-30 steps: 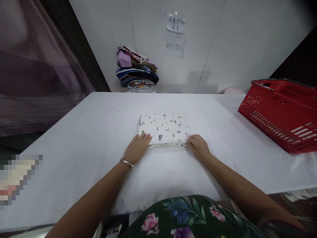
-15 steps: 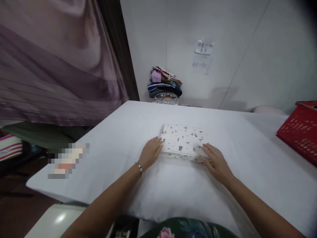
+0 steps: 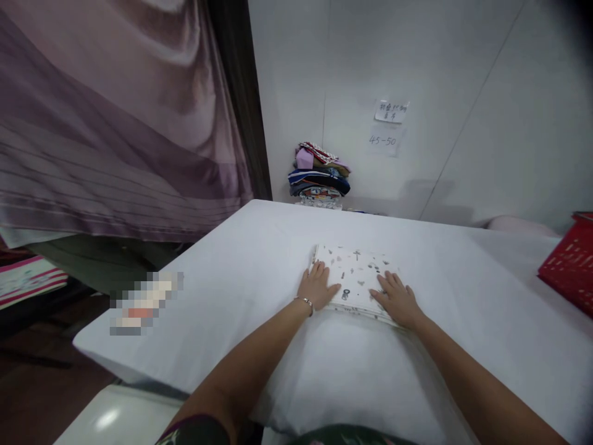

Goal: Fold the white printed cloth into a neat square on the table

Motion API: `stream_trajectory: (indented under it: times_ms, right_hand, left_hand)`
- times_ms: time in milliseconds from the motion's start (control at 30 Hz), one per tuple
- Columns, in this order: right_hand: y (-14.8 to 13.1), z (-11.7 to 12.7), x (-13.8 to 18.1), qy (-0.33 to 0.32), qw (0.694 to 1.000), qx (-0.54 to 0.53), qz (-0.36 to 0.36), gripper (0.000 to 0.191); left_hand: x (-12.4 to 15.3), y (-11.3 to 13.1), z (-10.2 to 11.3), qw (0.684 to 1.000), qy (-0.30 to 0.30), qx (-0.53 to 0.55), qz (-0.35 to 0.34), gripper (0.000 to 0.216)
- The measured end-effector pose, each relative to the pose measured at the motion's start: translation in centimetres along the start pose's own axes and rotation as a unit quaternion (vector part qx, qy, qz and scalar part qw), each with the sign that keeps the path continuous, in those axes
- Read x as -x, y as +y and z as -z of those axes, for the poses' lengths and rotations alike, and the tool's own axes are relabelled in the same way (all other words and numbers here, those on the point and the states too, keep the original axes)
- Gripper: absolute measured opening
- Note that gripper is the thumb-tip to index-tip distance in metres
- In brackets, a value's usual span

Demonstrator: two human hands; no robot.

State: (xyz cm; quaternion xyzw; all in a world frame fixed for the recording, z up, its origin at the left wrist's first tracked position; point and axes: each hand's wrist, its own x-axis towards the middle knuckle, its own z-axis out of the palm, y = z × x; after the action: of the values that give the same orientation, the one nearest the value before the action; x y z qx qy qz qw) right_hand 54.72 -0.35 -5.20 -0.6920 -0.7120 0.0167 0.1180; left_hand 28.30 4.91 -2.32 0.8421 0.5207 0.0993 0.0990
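A folded white cloth (image 3: 354,281) with small printed figures lies flat on the white-covered table (image 3: 250,278), its layered folded edge towards me. My left hand (image 3: 319,287) rests palm down on the cloth's left side, fingers spread. On its right side my right hand (image 3: 397,298) lies flat with the fingers apart. Neither hand grips anything. Parts of the cloth's left and right edges are hidden beneath the hands.
A red plastic basket (image 3: 569,266) stands at the table's right. Behind the far edge rises a stack of folded fabrics (image 3: 319,176) against the wall. A mauve curtain (image 3: 115,123) hangs at left. A blurred-out item (image 3: 146,304) lies near the left edge.
Both hands have moved from the cloth's sides onto its top and now lie flat on it. The camera view has shifted, so everything appears a little lower and further right.
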Motion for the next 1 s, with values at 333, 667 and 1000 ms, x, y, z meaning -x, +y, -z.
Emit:
stream_trajectory:
  times_ms: [333,667,1000]
  right_hand:
    - [-2.5,1.8,-5.9,0.036,0.998,0.044,0.014,0.063]
    - [-4.3,2.5,-9.8,0.0,1.0,-0.008,-0.006,0.053]
    - [-16.5,3.8,-21.4,-0.169,0.983,0.008,0.067,0.036]
  left_hand:
    - [0.2,0.5,0.3,1.0,-0.006,0.001,0.018,0.067]
    - [0.6,0.9,-0.1,1.0,0.003,-0.024,0.018,0.069]
    - [0.8,0.8,-0.6,1.0,0.024,-0.001,0.017,0.07]
